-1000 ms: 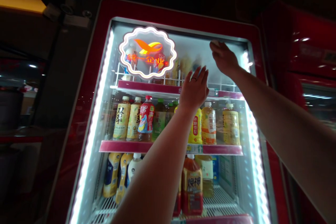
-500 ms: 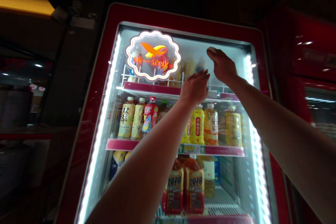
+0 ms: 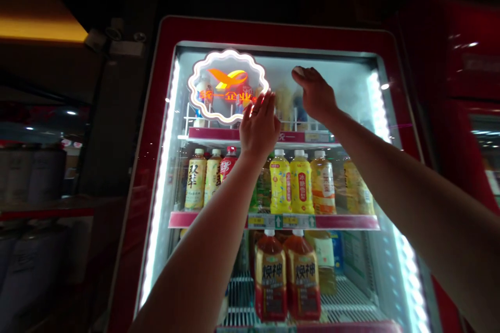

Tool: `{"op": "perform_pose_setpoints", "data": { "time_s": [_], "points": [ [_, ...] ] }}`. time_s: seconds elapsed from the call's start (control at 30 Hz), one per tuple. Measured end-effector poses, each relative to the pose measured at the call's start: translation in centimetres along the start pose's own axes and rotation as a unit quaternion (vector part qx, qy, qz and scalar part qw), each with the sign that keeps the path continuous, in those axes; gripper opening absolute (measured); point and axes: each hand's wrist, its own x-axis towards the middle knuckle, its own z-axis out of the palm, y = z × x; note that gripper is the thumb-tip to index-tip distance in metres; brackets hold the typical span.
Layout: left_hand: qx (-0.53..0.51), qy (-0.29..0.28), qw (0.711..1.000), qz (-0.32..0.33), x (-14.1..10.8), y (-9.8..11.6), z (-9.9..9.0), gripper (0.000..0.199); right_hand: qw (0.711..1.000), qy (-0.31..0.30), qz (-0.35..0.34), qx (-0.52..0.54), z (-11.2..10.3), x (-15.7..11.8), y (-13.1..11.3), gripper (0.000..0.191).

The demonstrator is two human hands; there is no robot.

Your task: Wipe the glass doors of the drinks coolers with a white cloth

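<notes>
My left hand [image 3: 258,127] is raised with its fingers stretched out, laid against or very close to the glass door [image 3: 347,78] of a lit drinks cooler. Its fingertips overlap the lower right edge of the glowing scalloped sign [image 3: 228,86]. Higher and to the right, my right hand [image 3: 315,94] is closed near the upper glass. A small pale patch shows at its fingers; whether this is a held thing or a fingertip is too blurred to tell. Behind the glass, yellow drink bottles [image 3: 300,182] stand on the middle shelf.
The cooler's red frame [image 3: 273,34] surrounds the door. Dark red-brown bottles [image 3: 270,276] occupy the lower shelf, and pale yellow ones [image 3: 196,179] stand at middle left. Another red cooler [image 3: 469,78] is on the right. At left are grey canisters [image 3: 35,174] on a counter.
Both hands have shifted left across the glass, the left one reaching the sign's edge. The view has moved slightly, and more of the yellow bottles shows.
</notes>
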Motion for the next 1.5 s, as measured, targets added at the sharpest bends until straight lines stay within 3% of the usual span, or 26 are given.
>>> {"op": "perform_pose_setpoints", "data": {
  "time_s": [0.17, 0.27, 0.37, 0.47, 0.6, 0.73, 0.87, 0.97, 1.1, 1.2, 1.3, 1.4, 1.5],
  "points": [
    [0.0, 0.006, 0.999, -0.049, -1.4, -0.2, 0.0, 0.081, 0.998, -0.047, -0.03, 0.023, -1.3, -1.6, -0.2, 0.056],
    [0.009, -0.013, 0.999, -0.046, -1.7, -0.3, -0.1, 0.085, 0.999, -0.032, 0.015, 0.019, -1.7, -0.9, 0.4, 0.054],
    [0.024, -0.033, 0.998, -0.045, -1.7, -0.3, -0.2, 0.085, 0.997, -0.022, 0.065, 0.025, -0.9, 0.9, 0.1, 0.054],
    [0.01, -0.016, 0.999, -0.046, -1.6, -0.3, 0.0, 0.075, 0.999, -0.025, 0.027, 0.02, 0.3, 1.7, -1.3, 0.058],
    [-0.033, 0.032, 0.998, -0.043, -1.7, -0.5, 0.5, 0.066, 0.998, -0.024, -0.059, -0.004, 0.5, 0.2, -2.3, 0.064],
    [-0.046, 0.046, 0.997, -0.035, -1.7, -0.7, 0.8, 0.065, 0.999, -0.01, -0.037, -0.016, 0.0, 0.1, -1.3, 0.067],
    [-0.036, 0.044, 0.998, -0.031, -1.7, -0.7, 0.8, 0.063, 1.0, 0.001, 0.005, -0.022, 0.9, 2.7, -1.0, 0.067],
    [-0.036, 0.046, 0.998, -0.028, -1.7, -0.8, 0.9, 0.063, 1.0, -0.004, -0.025, -0.014, 1.9, 3.7, -2.0, 0.067],
    [-0.048, 0.057, 0.997, -0.022, -1.8, -1.0, 1.0, 0.064, 0.996, -0.031, -0.086, -0.013, 1.3, 2.3, -2.2, 0.068],
    [-0.045, 0.053, 0.997, -0.017, -2.0, -1.2, 0.9, 0.063, 0.996, -0.036, -0.082, -0.02, 0.1, 1.6, -0.9, 0.067],
    [-0.036, 0.046, 0.998, -0.013, -2.2, -1.2, 0.9, 0.062, 0.998, -0.022, -0.052, -0.019, 0.0, 2.7, -0.1, 0.064],
    [-0.03, 0.047, 0.998, -0.015, -2.2, -1.2, 0.9, 0.064, 1.0, -0.002, -0.019, -0.008, 1.3, 4.6, -1.2, 0.067],
    [-0.024, 0.047, 0.998, -0.017, -2.2, -1.2, 1.0, 0.066, 0.999, -0.016, -0.035, 0.004, 2.5, 5.1, -3.3, 0.068]
  ]
}}
